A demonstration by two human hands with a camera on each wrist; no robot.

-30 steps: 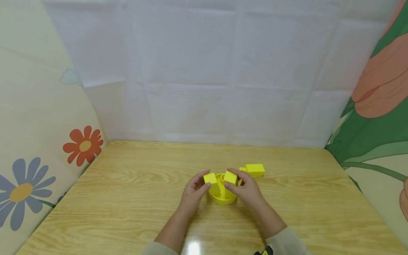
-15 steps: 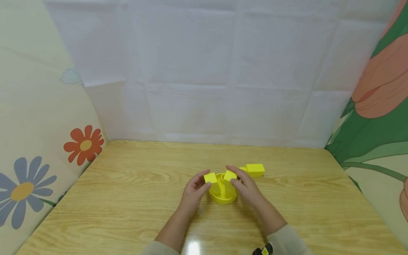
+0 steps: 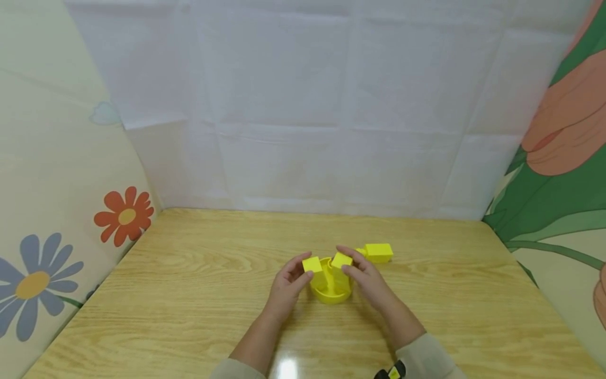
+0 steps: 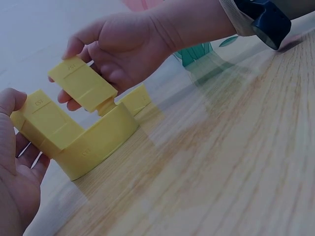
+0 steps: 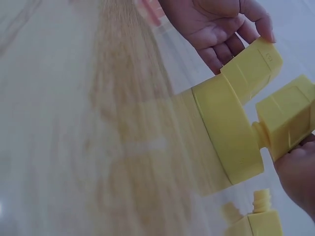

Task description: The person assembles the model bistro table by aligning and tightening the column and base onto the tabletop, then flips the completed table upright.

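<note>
A round yellow base [image 3: 331, 299] with a low wall stands on the table between both hands. My left hand [image 3: 286, 287] pinches a yellow block [image 4: 49, 118] that stands upright against the base; its lower end is hidden inside. On the other side, my right hand [image 3: 371, 281] grips a second yellow block [image 5: 288, 115] between thumb and fingers. This block's narrow threaded neck [image 5: 261, 135] shows just above the base's rim, and the block leans a little. Where the thread enters the base cannot be seen clearly.
Behind my right hand a third yellow block [image 3: 379, 252] lies on its side, its threaded end [image 5: 262, 200] exposed. The wood-patterned table [image 3: 189, 295] ends at a white cloth [image 3: 284, 131] behind, with flowered panels at both sides.
My right thumb and fingers have shifted their grip, and the right block has turned slightly on its axis. The left hand, its block and the base stay where they were.
</note>
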